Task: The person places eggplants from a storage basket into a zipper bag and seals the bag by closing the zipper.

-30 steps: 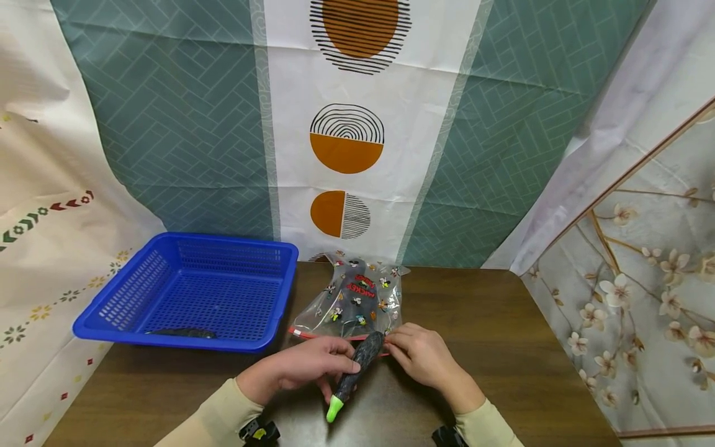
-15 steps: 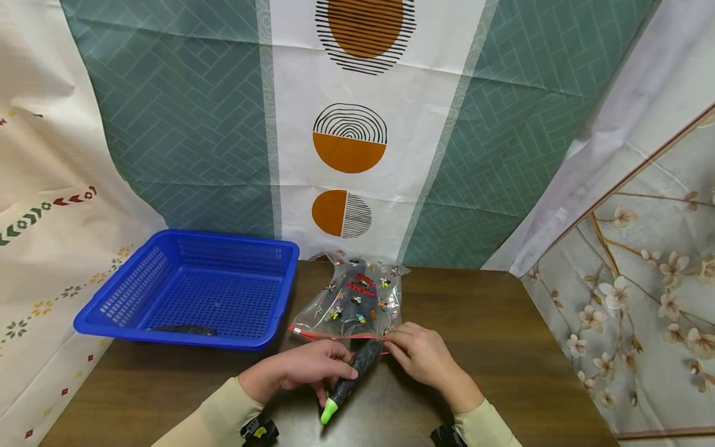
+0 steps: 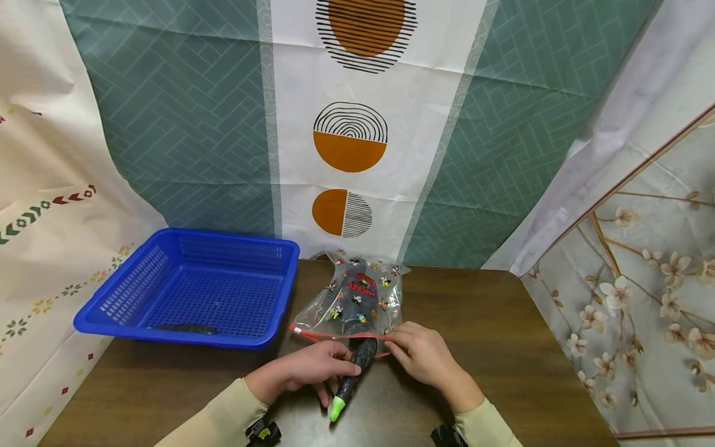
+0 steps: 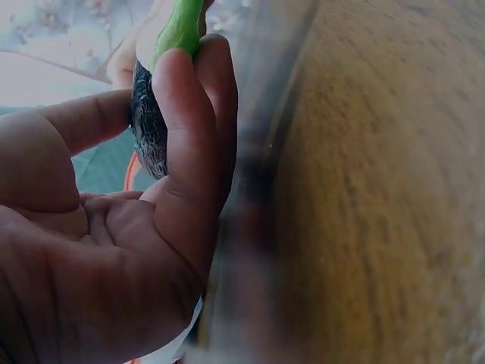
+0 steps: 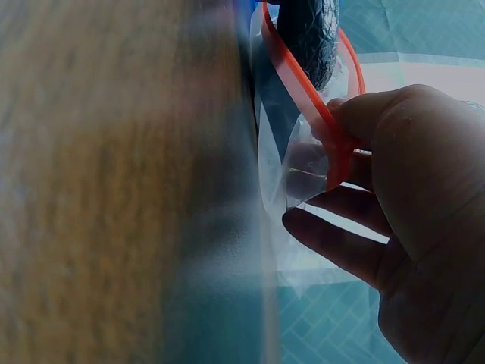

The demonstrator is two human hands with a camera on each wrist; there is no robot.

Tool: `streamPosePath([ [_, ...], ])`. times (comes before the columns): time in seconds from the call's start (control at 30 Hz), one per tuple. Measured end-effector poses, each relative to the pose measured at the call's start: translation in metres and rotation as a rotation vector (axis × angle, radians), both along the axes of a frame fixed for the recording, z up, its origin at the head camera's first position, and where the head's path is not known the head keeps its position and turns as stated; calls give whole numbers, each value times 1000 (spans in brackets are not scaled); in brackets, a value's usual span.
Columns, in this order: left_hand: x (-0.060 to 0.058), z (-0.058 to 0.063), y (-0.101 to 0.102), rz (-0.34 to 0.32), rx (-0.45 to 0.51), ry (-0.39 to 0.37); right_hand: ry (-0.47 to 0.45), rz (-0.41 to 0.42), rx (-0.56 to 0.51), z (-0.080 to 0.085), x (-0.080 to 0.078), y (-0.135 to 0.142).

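Observation:
My left hand [image 3: 321,369] pinches a long dark vegetable [image 3: 357,370] between thumb and fingers. Its skin is wrinkled, and the bright green stem end [image 4: 178,34] points toward me. The far tip sits in the mouth of a clear zip bag [image 3: 360,301] printed with cartoon figures. Between the two red zip strips [image 5: 292,64], the right wrist view shows that tip. At the bag's right corner, my right hand [image 3: 420,351] pinches the red edge. A greyish shape shows through the bag; I cannot tell what it is.
A blue plastic basket [image 3: 179,341] stands left of the bag, with a dark wrinkled thing [image 3: 187,328] low along its near side. Both lie on a brown wooden table [image 3: 475,310]. A patterned curtain [image 3: 357,149] hangs behind.
The vegetable's far tip lay over the red edge a second ago; now it is under the upper strip, inside the mouth. The right hand has stayed at the corner.

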State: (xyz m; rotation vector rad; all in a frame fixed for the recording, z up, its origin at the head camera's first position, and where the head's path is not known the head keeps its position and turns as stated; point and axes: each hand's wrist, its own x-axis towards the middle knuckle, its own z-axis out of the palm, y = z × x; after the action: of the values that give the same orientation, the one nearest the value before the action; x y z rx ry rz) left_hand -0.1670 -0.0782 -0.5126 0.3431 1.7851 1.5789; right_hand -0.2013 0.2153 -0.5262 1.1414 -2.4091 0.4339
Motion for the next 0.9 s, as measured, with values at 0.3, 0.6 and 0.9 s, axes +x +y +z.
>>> streamPosePath([
  [0.3,1,-2,3,14,-40,27,6,-4,3,1,0,0],
  [0.6,-1,-6,5,45,-17,-11,19,6,-6,1,-1,-1],
  [0.9,-1,-8,6,72,42,-44,13,-1,5,0,0,-1],
])
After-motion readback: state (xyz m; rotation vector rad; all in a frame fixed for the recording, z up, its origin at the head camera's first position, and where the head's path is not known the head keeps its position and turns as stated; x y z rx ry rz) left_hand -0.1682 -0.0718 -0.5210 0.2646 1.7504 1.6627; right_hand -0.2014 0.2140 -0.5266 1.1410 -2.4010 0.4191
